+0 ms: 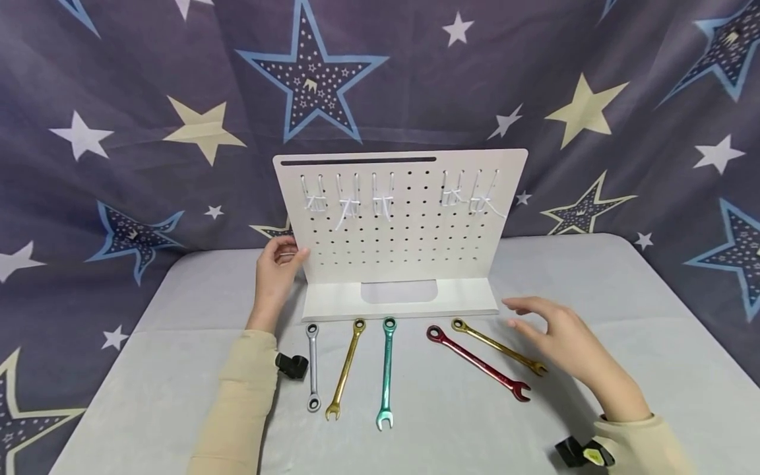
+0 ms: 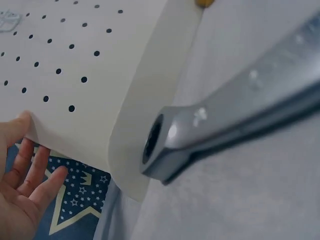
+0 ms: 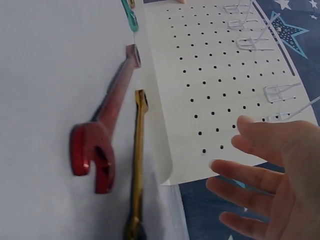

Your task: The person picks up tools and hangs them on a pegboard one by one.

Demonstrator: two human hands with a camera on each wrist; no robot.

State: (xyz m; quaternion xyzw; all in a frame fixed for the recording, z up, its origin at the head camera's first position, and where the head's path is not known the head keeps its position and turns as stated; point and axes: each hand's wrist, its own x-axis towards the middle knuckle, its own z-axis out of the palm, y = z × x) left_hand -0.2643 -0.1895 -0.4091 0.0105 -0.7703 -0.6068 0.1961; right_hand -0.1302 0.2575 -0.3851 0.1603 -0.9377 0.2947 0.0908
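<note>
A white pegboard stand (image 1: pixel 392 247) stands upright on the table, with several white hooks (image 1: pixel 382 198) tied with white string near its top. My left hand (image 1: pixel 278 270) grips the board's left edge, the thumb on its front face and the other fingers at and behind the edge. My right hand (image 1: pixel 558 336) hovers with spread fingers near the base's right corner, holding nothing. Closest to it lie a gold wrench (image 1: pixel 499 346) and a red wrench (image 1: pixel 479 361), both slanted. A teal wrench (image 1: pixel 387 373), another gold wrench (image 1: pixel 346 369) and a silver wrench (image 1: pixel 313 369) lie toward the left.
The table (image 1: pixel 166 369) has a light grey cover. Behind it hangs a dark cloth (image 1: pixel 415 99) printed with stars. Each wrist wears a black camera mount (image 1: pixel 292 366). The wrenches lie just in front of the stand's base (image 1: pixel 463 297).
</note>
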